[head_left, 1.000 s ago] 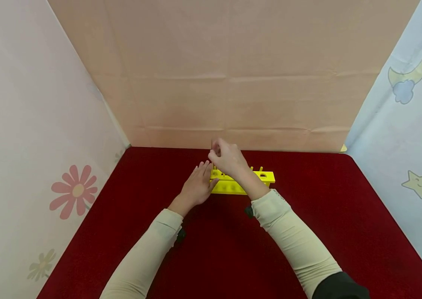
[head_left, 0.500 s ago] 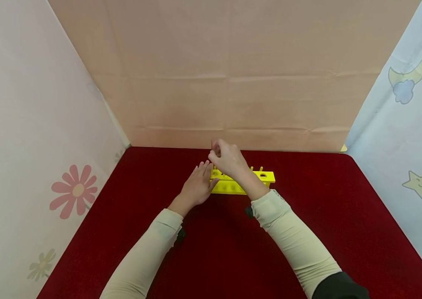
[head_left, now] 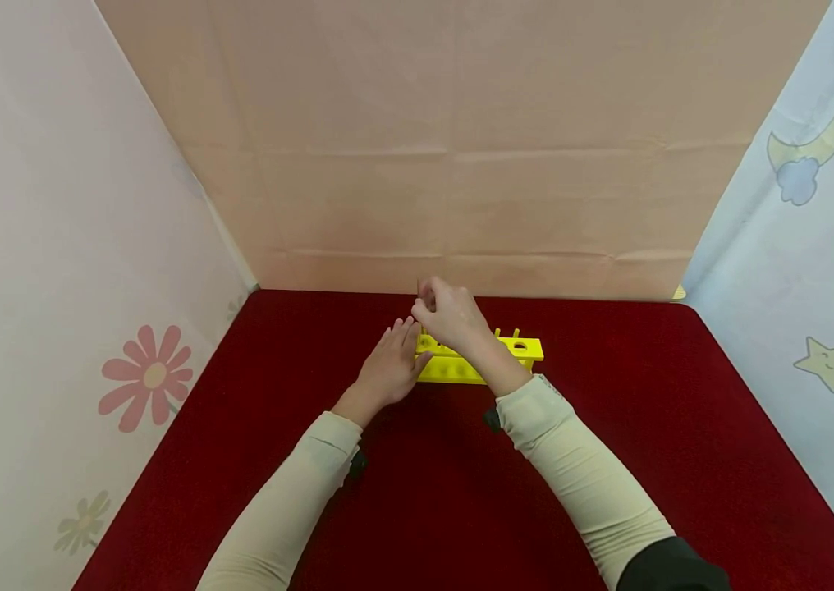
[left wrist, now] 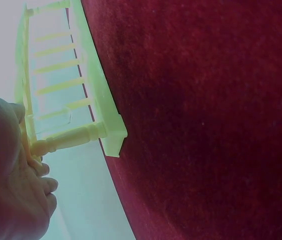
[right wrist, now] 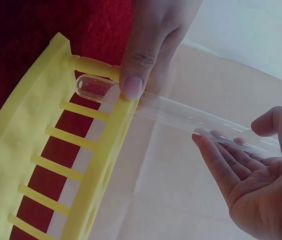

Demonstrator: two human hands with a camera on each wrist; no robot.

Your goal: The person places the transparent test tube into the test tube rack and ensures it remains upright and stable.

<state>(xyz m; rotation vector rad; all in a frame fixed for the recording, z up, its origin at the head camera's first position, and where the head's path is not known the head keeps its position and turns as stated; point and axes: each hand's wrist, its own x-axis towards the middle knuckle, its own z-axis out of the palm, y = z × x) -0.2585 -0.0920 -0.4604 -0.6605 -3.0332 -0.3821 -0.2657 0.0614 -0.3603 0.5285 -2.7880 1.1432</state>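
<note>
A yellow test tube rack (head_left: 454, 373) stands on the red cloth. My left hand (head_left: 390, 363) grips its left end, the thumb lying along the front of the top plate. Up above that end, my right hand (head_left: 452, 313) holds a clear test tube (right wrist: 181, 112) near its upper part, between thumb and fingers in the right wrist view. The tube passes through the top plate's end hole, and its rounded bottom shows between the plate and the rack's base. In the left wrist view the faint tube end (left wrist: 53, 119) appears inside the rack (left wrist: 101, 90).
Yellow pegs (head_left: 516, 333) stick up along the rack's back side. A red cloth (head_left: 609, 451) covers the table. Behind it hangs a beige backdrop (head_left: 454, 164), with printed white sheets on the left (head_left: 55, 246) and right (head_left: 794, 271).
</note>
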